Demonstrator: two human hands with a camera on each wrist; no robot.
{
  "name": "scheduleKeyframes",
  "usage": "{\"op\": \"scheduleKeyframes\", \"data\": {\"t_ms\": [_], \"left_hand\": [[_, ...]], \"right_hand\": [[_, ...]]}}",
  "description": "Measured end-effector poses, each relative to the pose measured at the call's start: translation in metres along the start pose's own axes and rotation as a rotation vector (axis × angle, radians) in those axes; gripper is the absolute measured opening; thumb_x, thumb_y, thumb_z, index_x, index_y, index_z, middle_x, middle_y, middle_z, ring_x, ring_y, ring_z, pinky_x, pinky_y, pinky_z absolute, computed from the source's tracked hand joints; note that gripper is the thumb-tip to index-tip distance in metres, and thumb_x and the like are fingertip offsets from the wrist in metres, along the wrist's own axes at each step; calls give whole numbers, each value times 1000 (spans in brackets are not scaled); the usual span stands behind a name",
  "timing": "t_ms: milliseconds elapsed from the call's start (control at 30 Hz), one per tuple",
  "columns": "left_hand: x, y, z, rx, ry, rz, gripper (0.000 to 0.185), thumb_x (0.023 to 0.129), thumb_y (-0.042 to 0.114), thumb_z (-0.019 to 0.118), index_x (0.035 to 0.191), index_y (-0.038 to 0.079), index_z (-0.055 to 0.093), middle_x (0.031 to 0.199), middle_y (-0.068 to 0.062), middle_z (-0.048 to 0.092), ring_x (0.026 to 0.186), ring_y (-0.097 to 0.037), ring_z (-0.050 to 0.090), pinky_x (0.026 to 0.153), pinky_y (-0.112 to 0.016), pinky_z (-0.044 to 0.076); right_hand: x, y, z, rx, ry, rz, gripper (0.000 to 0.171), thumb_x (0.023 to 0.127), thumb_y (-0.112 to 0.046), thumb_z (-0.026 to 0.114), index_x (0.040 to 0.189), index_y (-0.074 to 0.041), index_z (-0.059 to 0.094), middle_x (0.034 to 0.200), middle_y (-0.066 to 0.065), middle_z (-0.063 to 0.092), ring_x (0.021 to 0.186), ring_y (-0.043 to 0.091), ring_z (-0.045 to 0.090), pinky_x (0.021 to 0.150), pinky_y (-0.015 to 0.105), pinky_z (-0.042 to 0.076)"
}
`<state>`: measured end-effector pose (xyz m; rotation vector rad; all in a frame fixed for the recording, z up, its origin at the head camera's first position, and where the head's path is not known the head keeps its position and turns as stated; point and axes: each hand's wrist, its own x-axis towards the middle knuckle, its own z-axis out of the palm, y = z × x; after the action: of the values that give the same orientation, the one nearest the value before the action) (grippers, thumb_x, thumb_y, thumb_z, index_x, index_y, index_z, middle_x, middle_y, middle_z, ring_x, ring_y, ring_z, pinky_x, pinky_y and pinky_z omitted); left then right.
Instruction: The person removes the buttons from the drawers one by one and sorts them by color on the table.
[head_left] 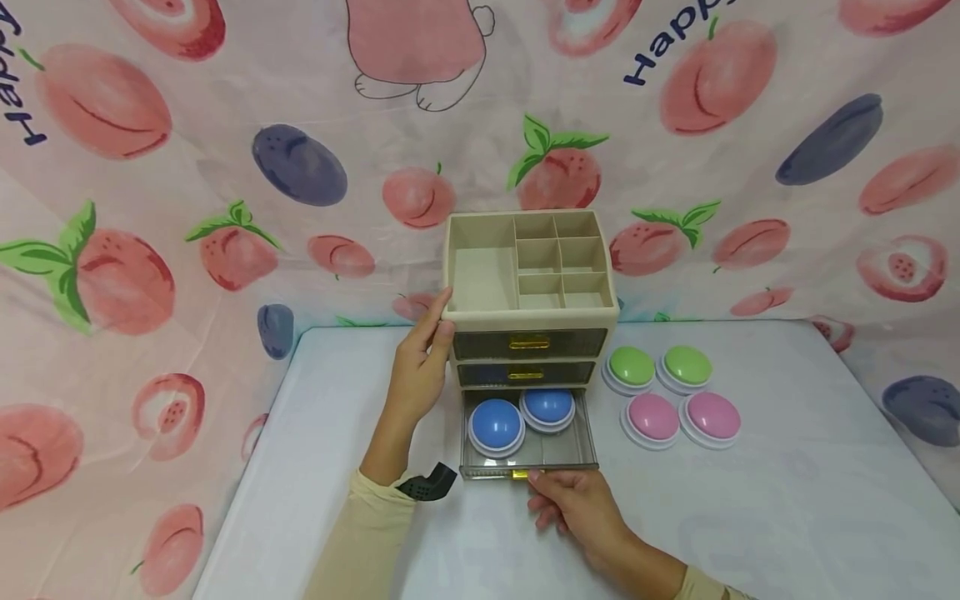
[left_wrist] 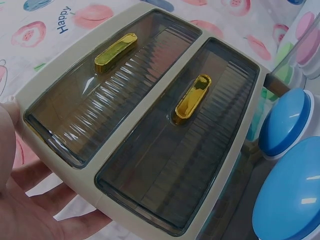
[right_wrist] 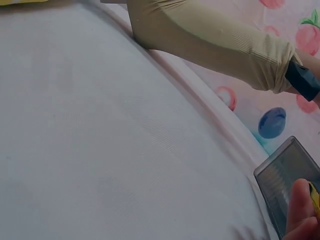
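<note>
A beige drawer organiser [head_left: 529,279] stood toward the twelve o'clock end of the white counter [head_left: 787,500], its open top divided into compartments. The left hand [head_left: 420,371] rested against the organiser's nine o'clock side, thumb hooked on the upper front corner and fingers laid along the wall; the left wrist view showed the palm [left_wrist: 20,200] pressed to that beige side, with the two upper smoky drawers and their gold handles [left_wrist: 116,51] closed. The bottom drawer [head_left: 528,446] was pulled out toward six o'clock, and two blue dome buttons [head_left: 496,425] lay inside it, side by side and just touching. The right hand [head_left: 577,504] was at the drawer's front edge, fingertips pinching the small gold handle [head_left: 519,474]; in the right wrist view a fingertip [right_wrist: 299,207] lay on the drawer front beside a sliver of yellow. At three o'clock of the organiser four more domes sat on the counter close together: two green buttons [head_left: 632,367] farther back and two pink buttons [head_left: 652,419] nearer. A peach-printed cloth [head_left: 150,250] hung behind and beside the counter. Both arms wore pale yellow sleeves [head_left: 367,533].
</note>
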<state>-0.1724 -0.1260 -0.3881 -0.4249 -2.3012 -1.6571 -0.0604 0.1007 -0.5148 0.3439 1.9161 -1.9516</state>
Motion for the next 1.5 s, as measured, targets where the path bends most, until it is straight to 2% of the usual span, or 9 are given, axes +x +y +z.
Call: {"op": "scheduleKeyframes", "data": {"t_ms": [200, 400, 667, 800, 1033, 1200, 1333, 1433, 1500], "left_hand": [[0, -1, 0, -13, 0, 2, 47, 109, 11, 48, 156, 14, 44, 152, -17, 51, 132, -27, 53, 111, -50, 44], [1, -2, 0, 0, -1, 1, 48, 109, 12, 48, 156, 15, 44, 158, -12, 45, 145, -26, 45, 118, -48, 39], [1, -1, -1, 8, 5, 2, 48, 109, 11, 48, 156, 14, 44, 158, -13, 45, 144, -27, 46, 117, -49, 40], [1, -2, -1, 6, 2, 3, 48, 109, 11, 48, 156, 14, 44, 158, -13, 45, 143, -27, 47, 116, -49, 40], [0, -2, 0, 3, -6, -2, 48, 109, 13, 48, 157, 16, 43, 159, -11, 44, 146, -26, 44, 118, -48, 39], [0, -2, 0, 2, -9, -5, 48, 109, 14, 47, 157, 16, 43, 159, -11, 44, 147, -25, 42, 119, -47, 38], [1, -2, 0, 0, -9, -1, 48, 109, 14, 47, 157, 16, 43, 159, -11, 44, 147, -26, 43, 118, -47, 38], [0, -2, -1, -3, -10, -2, 48, 109, 13, 47, 157, 15, 43, 159, -12, 44, 146, -26, 43, 118, -48, 38], [0, -2, -1, -1, -11, -7, 48, 109, 14, 48, 157, 16, 43, 159, -11, 43, 146, -26, 44, 118, -48, 39]], "right_hand": [[3, -3, -3, 34, 16, 8, 38, 91, -29, 77, 101, 8, 75, 72, 0, 74, 54, 11, 66, 48, 21, 39], [3, 0, -3, 32, 15, 29, 38, 91, -30, 77, 101, 7, 75, 73, -1, 74, 55, 10, 66, 49, 21, 39], [2, 2, -4, -6, 0, 19, 41, 92, -32, 76, 105, 8, 75, 75, -1, 75, 57, 11, 68, 48, 21, 39], [1, -1, -9, -50, -61, 16, 42, 94, -34, 74, 104, 6, 74, 77, -1, 75, 59, 12, 69, 48, 21, 40], [-8, -12, -22, -181, -275, -24, 41, 100, -33, 67, 104, 7, 72, 77, 2, 73, 61, 14, 70, 48, 23, 43], [-18, -31, -23, -311, -325, -129, 35, 99, -32, 69, 99, 2, 75, 79, 10, 75, 63, 20, 72, 48, 26, 47], [-17, -51, -21, -404, -260, -264, 31, 96, -34, 72, 99, -4, 76, 81, 16, 75, 67, 24, 71, 51, 28, 50], [-9, -60, -20, -462, -195, -377, 29, 94, -37, 74, 102, -10, 77, 83, 11, 76, 71, 25, 72, 58, 28, 54], [-2, -64, -19, -505, -152, -450, 29, 93, -38, 76, 105, -12, 77, 84, 4, 76, 73, 19, 72, 62, 26, 56]]}}
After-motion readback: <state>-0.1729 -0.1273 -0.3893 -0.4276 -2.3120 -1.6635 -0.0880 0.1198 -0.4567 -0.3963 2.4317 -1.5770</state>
